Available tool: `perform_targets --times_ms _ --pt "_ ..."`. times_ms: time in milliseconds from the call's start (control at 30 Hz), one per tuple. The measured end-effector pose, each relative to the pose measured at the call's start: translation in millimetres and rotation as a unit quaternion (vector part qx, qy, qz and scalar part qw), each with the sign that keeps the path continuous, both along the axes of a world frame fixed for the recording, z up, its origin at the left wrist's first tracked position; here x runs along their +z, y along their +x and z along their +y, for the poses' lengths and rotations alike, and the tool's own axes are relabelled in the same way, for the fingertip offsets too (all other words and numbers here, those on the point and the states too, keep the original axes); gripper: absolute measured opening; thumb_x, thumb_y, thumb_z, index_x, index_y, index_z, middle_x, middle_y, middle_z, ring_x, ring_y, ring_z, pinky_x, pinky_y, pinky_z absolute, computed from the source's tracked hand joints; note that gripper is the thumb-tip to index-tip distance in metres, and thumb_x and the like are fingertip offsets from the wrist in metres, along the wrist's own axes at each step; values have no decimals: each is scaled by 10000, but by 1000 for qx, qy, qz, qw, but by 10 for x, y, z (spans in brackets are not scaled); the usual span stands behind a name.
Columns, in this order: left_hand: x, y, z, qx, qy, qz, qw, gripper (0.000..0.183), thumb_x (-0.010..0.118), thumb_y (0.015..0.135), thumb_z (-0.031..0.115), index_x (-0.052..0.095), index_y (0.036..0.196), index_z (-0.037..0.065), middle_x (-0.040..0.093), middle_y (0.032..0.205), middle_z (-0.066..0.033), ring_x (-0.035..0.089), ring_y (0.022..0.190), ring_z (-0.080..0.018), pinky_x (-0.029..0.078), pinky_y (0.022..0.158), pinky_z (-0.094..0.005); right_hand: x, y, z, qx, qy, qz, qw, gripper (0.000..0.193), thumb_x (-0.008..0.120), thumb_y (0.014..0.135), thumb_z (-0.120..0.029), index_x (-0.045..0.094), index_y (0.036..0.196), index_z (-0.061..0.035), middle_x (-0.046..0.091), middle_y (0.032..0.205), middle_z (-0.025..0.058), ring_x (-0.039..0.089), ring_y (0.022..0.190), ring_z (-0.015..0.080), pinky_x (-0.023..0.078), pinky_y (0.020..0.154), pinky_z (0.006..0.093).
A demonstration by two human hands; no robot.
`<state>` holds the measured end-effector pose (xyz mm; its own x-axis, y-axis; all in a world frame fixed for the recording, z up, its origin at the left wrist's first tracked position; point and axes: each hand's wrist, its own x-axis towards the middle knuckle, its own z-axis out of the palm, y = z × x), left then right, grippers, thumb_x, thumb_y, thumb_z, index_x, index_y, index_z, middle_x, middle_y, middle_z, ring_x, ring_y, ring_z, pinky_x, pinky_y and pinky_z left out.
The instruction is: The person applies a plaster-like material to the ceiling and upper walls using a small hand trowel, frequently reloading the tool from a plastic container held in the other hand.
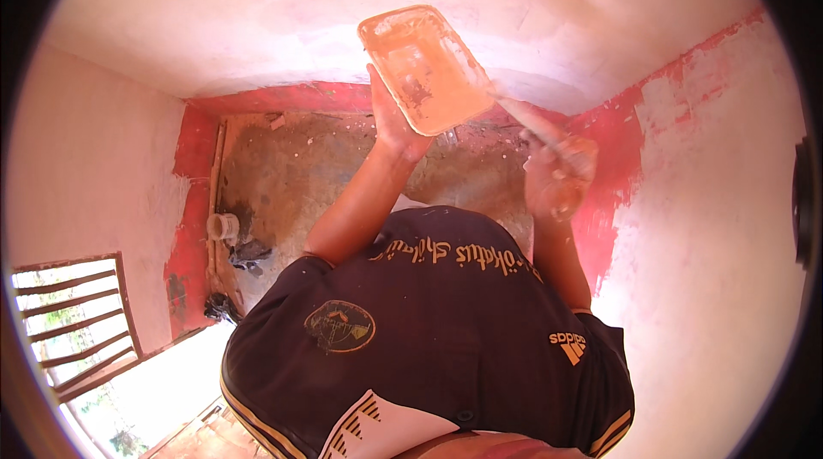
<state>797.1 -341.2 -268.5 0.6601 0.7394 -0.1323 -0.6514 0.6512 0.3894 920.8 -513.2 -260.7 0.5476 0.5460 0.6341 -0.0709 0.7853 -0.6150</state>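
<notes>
My left hand holds a shallow rectangular tray up in front of me, gripping its near left side, with part of the fingers hidden beneath it. The tray is orange-tinted, and pale smears and a darker patch mark its inside. On the right, my right hand is closed round a long, slim, pale tool. Its far end meets the tray's right edge, or lies just over it. Motion blurs the tool, so I cannot tell its exact kind. Pale stains spot the right hand.
A whitish wall with a red lower band stands ahead; side walls flank me. Along the left wall are a long pole, a small pale bucket and dark plastic. A barred window opens lower left.
</notes>
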Motion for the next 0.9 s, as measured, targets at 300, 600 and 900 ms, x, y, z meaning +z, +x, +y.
perform_targets --times_ms 300,600,900 --pt "-13 -98 -8 -146 -47 -81 985 575 464 1012 519 514 1424 120 597 1367 -125 603 1227 -321 523 1013 -540 63 477 -128 -176 -202 165 949 338 585 980 8 472 1296 -25 592 1144 87 594 935 150 600 742 363" --pt "85 -302 117 -229 -77 -153 958 522 463 1035 452 527 1412 97 611 1352 -134 619 1204 -332 527 1011 -541 523 344 421 -143 -214 92 962 337 598 978 -6 484 1295 17 661 1095 128 627 945 156 583 748 336" --pt "86 -238 95 -212 -85 -146 963 507 404 1063 437 501 1421 91 606 1354 -130 627 1194 -321 563 964 -510 84 242 125 -153 -253 11 955 323 603 962 24 507 1271 29 658 1070 136 639 865 171 556 705 317"
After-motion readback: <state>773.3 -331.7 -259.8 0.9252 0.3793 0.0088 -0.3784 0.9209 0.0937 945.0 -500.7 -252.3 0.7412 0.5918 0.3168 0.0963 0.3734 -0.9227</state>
